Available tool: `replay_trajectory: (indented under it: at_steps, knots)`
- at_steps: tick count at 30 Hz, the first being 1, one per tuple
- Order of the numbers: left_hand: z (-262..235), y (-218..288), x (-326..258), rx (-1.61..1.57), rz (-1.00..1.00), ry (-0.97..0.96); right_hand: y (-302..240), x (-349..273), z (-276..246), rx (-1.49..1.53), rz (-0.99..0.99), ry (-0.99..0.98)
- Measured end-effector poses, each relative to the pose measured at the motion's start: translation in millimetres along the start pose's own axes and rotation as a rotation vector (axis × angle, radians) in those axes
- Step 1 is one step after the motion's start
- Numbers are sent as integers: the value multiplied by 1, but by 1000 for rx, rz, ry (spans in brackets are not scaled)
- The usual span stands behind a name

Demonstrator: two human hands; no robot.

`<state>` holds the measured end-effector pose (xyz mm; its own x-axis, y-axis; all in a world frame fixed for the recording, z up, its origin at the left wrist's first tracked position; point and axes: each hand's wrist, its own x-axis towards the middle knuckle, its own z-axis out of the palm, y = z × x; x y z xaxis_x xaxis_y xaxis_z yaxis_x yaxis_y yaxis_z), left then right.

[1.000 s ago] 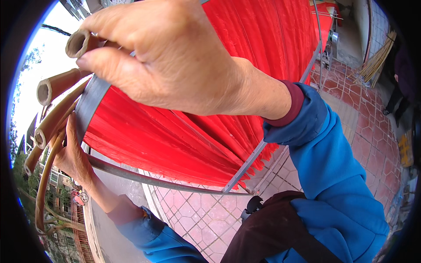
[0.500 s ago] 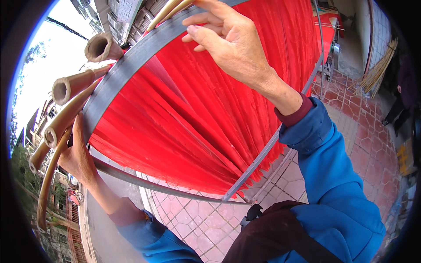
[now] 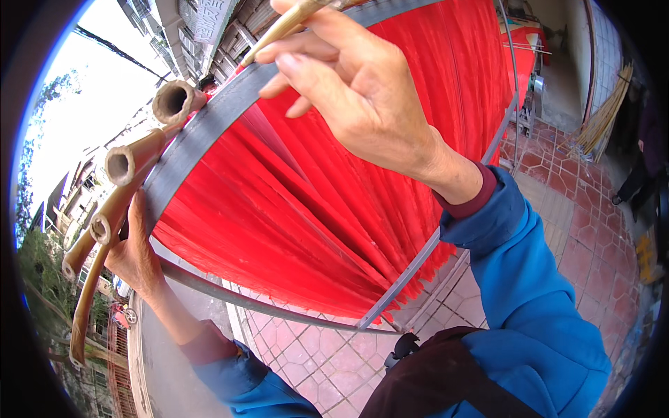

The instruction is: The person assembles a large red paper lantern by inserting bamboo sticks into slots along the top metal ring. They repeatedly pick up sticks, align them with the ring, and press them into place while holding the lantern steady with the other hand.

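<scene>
Red strips (image 3: 293, 188), gathered in deep folds like cloth, spread below a curved grey metal band (image 3: 209, 115). Hollow tan tubes (image 3: 132, 157) stick out past the band's outer edge at the left, their open ends facing me. My left hand (image 3: 139, 265) grips the band at its lower left, with the thumb up along the edge; tubes hide some of its fingers. At the top, my right hand (image 3: 369, 97) has its fingers apart around another tan tube (image 3: 286, 28). The index finger lies above this tube and the thumb stays clear of it.
A thin grey bar (image 3: 401, 285) meets a lower curved rail (image 3: 258, 299) near my body. Beneath is pink tiled pavement (image 3: 313, 355), with a road (image 3: 164, 369) at the left. Thin sticks (image 3: 606, 125) lean against a wall at the right, near a person in dark clothes (image 3: 637, 167).
My right hand has moved left along the band, so its fingers now straddle the upper tan tube. The left hand keeps its place on the band. The whole view has shifted slightly.
</scene>
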<state>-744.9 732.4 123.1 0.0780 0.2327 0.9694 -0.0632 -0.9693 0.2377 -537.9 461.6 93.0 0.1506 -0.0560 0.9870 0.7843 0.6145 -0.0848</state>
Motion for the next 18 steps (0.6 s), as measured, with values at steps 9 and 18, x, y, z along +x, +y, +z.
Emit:
replay_trajectory:
  at_steps: [9, 18]
  knots:
    - [-1, 3, 0, 41, 23, 2, -3, 15, 21, -62, -83, -9]
    - [-3, -2, 2, 95, 38, 3, -2, -9, -19, -143, 210, 76]
